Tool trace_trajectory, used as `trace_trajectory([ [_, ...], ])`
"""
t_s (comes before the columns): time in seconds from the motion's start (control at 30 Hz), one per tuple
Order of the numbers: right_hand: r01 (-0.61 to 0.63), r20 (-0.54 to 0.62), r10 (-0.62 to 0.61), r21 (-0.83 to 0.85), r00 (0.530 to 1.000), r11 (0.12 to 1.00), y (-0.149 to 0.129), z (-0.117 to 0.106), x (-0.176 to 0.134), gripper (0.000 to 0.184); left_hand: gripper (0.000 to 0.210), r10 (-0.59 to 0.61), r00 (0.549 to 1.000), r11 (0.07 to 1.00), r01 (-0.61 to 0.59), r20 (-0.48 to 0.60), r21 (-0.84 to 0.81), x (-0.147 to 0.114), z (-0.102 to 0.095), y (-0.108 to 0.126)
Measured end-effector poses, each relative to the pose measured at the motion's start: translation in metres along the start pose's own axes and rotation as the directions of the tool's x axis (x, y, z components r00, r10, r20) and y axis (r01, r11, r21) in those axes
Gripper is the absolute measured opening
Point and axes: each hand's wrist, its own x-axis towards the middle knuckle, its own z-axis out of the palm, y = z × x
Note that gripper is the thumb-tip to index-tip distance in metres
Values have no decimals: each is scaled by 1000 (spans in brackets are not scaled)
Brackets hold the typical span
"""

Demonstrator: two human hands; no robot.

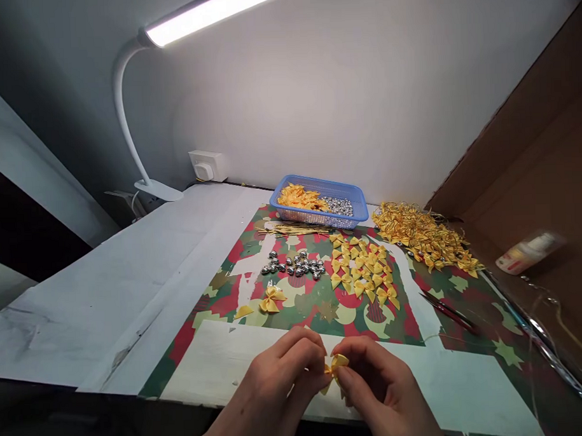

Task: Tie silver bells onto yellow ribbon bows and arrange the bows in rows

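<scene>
A small yellow ribbon bow (340, 361) is pinched between my two hands near the table's front edge. My left hand (284, 377) is closed on the bow's left side, its fingertips partly hiding it. On the other side, the thumb and forefinger of my right hand (385, 383) grip a loop. Beyond my hands lie a few loose yellow bows (272, 298) with a flat yellow scrap (243, 312) beside them. Several shiny silver bells (299, 265) are scattered farther back. To their right, yellow bows (364, 269) are laid out in rough rows.
A blue basket (359, 196) by the wall holds yellow bows and silver bells, with gold ties (296, 229) in front. At right are a heap of bows with gold strands (415, 233), a dark pointed tool (449, 313) and a bottle (528, 253). A lamp (119, 97) stands back left.
</scene>
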Motion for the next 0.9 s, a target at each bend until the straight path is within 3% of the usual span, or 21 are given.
trace_trajectory([
  [0.13, 29, -24, -31, -96, 999, 995, 5, 1, 1, 39, 20, -81, 996, 996, 82, 23, -41, -1, 2, 0],
  [0.23, 41, 2, -41, -75, 999, 996, 9, 4, 1, 43, 21, -230, 967, 961, 243, 105, -131, -1, 1, 3],
  [0.3, 35, 37, -33, -54, 999, 998, 12, 5, 1, 45, 22, -316, 922, 890, 370, 223, -265, 0, -1, 5],
  [0.4, -14, 108, 13, 8, 994, 1000, 15, 4, 1, 45, 25, -340, 856, 734, 501, 391, -459, 3, -4, 7],
  [0.47, -53, 155, 41, 76, 987, 996, 15, 3, 1, 44, 27, -332, 835, 665, 537, 439, -519, 4, -7, 7],
  [0.57, -80, 190, 55, 128, 980, 989, 12, 0, 1, 42, 27, -337, 821, 633, 560, 461, -534, 5, -10, 7],
  [0.73, -93, 210, 76, 73, 975, 993, 7, -4, 0, 41, 26, -319, 815, 637, 563, 484, -527, 5, -11, 5],
  [0.9, 5, 155, 12, -107, 988, 994, 10, -5, 0, 42, 20, -317, 857, 802, 471, 406, -367, 4, -9, 3],
])
